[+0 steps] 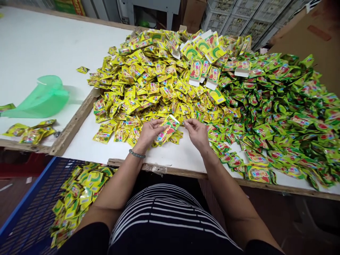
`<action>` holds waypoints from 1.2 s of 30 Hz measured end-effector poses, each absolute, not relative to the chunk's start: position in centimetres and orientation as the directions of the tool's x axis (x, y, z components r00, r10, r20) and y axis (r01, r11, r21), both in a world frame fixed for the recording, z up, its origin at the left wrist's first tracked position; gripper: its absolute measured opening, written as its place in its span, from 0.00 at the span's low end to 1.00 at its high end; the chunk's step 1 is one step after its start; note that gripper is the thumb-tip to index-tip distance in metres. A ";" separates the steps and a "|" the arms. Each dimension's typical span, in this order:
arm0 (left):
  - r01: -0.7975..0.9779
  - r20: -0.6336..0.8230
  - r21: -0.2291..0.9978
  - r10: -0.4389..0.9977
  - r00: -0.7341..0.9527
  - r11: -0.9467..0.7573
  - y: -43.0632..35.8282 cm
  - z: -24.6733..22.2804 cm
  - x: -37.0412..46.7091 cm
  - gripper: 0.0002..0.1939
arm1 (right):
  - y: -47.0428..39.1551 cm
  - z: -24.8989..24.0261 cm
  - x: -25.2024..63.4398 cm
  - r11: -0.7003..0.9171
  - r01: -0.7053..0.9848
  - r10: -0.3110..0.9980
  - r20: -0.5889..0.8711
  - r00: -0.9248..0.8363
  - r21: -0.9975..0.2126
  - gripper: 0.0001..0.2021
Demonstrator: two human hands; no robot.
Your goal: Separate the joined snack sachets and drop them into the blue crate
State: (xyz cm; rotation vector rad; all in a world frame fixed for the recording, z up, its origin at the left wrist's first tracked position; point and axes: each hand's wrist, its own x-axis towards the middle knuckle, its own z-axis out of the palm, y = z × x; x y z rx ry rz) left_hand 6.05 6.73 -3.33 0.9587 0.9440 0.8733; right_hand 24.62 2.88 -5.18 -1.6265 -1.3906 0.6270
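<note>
My left hand (152, 132), with a beaded bracelet on its wrist, grips a small green and yellow printed box (169, 130) between thumb and fingers. The box's white end points toward my right hand (196, 131). That hand is just right of the box, thumb and fingertips pinched together; anything between them is too small to tell. Behind both hands rises a heap of yellow packets (148, 85). Green packets (281, 109) with red fruit prints are piled to the right. Several flat printed cartons (196, 69) lie on top of the heap.
A blue crate (22, 202) below the table edge at left holds packed yellow-green boxes (79, 194). A wooden strip (77, 122) divides the white table (53, 39). Left of it lie a green translucent scoop (44, 99) and several packets (32, 134). Grey crates (239, 17) stand behind.
</note>
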 end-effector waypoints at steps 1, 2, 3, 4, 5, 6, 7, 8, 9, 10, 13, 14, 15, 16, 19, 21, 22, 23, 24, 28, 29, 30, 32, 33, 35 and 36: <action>-0.188 -0.244 0.931 0.915 0.320 0.314 6.7 -3.3 6.1 0.25 | 2.6 -5.8 24.6 0.003 0.575 0.956 0.170 0.238 -0.818 0.15; -0.182 -0.240 0.934 0.918 0.315 0.307 6.7 -3.2 6.1 0.25 | 2.3 -6.3 24.6 0.015 0.652 0.968 0.174 0.180 -0.758 0.14; -0.168 -0.242 0.937 0.917 0.318 0.306 6.7 -3.3 6.1 0.25 | 1.9 -6.8 24.6 0.051 0.724 0.982 0.168 0.090 -0.688 0.13; -0.148 -0.249 0.940 0.913 0.323 0.308 6.7 -3.3 6.1 0.25 | 1.6 -7.2 24.7 0.091 0.778 0.988 0.152 0.005 -0.621 0.13; -0.121 -0.260 0.942 0.909 0.325 0.312 6.7 -3.4 6.1 0.24 | 1.3 -7.4 24.8 0.114 0.815 0.990 0.132 -0.047 -0.568 0.13; -0.092 -0.272 0.944 0.905 0.326 0.316 6.7 -3.6 6.1 0.24 | 1.0 -7.6 24.9 0.106 0.839 0.992 0.119 -0.050 -0.533 0.14; -0.064 -0.281 0.946 0.902 0.329 0.318 6.7 -3.7 6.1 0.23 | 0.7 -7.6 25.0 0.066 0.850 0.993 0.114 -0.007 -0.522 0.15; -0.038 -0.287 0.948 0.898 0.335 0.317 6.7 -3.9 6.1 0.22 | 0.5 -7.6 25.1 0.003 0.845 0.991 0.112 0.067 -0.535 0.15; -0.015 -0.291 0.949 0.892 0.345 0.315 6.6 -4.0 6.0 0.21 | 0.3 -7.6 25.4 -0.059 0.818 0.984 0.106 0.145 -0.572 0.16; 0.005 -0.295 0.949 0.887 0.354 0.314 6.6 -4.2 6.0 0.20 | 0.1 -7.6 25.6 -0.108 0.771 0.972 0.095 0.213 -0.628 0.17; 0.049 -0.322 0.943 0.870 0.372 0.328 6.4 -4.3 6.1 0.16 | -0.4 -7.7 26.6 -0.168 0.574 0.950 0.024 0.311 -0.801 0.19; 0.057 -0.335 0.939 0.862 0.380 0.339 6.4 -4.3 6.1 0.15 | -0.5 -7.7 27.0 -0.179 0.541 0.951 -0.004 0.308 -0.822 0.19; 0.065 -0.345 0.935 0.852 0.394 0.348 6.3 -4.3 6.1 0.14 | -0.7 -7.8 27.4 -0.198 0.549 0.954 -0.031 0.298 -0.812 0.19; 0.074 -0.351 0.933 0.844 0.407 0.352 6.3 -4.3 6.2 0.14 | -0.8 -7.8 27.8 -0.223 0.597 0.956 -0.054 0.288 -0.770 0.18; 0.100 -0.351 0.934 0.834 0.425 0.342 6.3 -4.4 6.3 0.14 | -1.2 -7.5 28.6 -0.236 0.807 0.964 -0.025 0.265 -0.541 0.15; 0.099 -0.347 0.936 0.832 0.432 0.339 6.4 -4.6 6.3 0.14 | -1.6 -7.1 28.9 -0.190 0.882 0.961 0.101 0.257 -0.431 0.15; 0.090 -0.345 0.936 0.831 0.436 0.341 6.4 -4.7 6.3 0.14 | -1.9 -7.0 28.9 -0.149 0.904 0.958 0.167 0.232 -0.400 0.15; 0.083 -0.343 0.936 0.830 0.439 0.343 6.5 -4.8 6.3 0.14 | -2.3 -7.0 28.8 -0.094 0.921 0.961 0.208 0.183 -0.378 0.16; 0.078 -0.342 0.936 0.831 0.439 0.344 6.5 -4.8 6.4 0.14 | -2.7 -7.1 28.6 -0.032 0.932 0.969 0.218 0.118 -0.361 0.16; 0.082 -0.339 0.936 0.814 0.471 0.342 6.3 -4.7 6.5 0.16 | -4.1 -8.4 28.1 0.116 0.933 0.992 0.078 -0.095 -0.341 0.20; 0.082 -0.344 0.933 0.799 0.494 0.350 6.2 -4.6 6.5 0.17 | -4.3 -8.7 28.1 0.116 0.930 0.993 0.061 -0.101 -0.348 0.20; 0.080 -0.349 0.929 0.782 0.517 0.362 6.1 -4.5 6.5 0.18 | -4.3 -8.9 28.1 0.105 0.928 0.994 0.059 -0.090 -0.358 0.19; 0.075 -0.353 0.924 0.759 0.546 0.376 6.0 -4.4 6.5 0.19 | -3.9 -9.3 28.1 0.071 0.920 0.995 0.093 -0.038 -0.386 0.17; 0.073 -0.352 0.925 0.765 0.539 0.374 6.0 -4.4 6.5 0.20 | -3.6 -9.4 28.2 0.048 0.914 0.993 0.121 0.001 -0.404 0.15; 0.068 -0.349 0.927 0.784 0.513 0.368 6.1 -4.5 6.4 0.21 | -3.1 -9.5 28.1 0.008 0.892 0.981 0.178 0.081 -0.452 0.13; 0.062 -0.353 0.925 0.789 0.503 0.375 6.2 -4.7 6.4 0.22 | -2.9 -9.6 28.1 -0.007 0.879 0.972 0.204 0.118 -0.478 0.13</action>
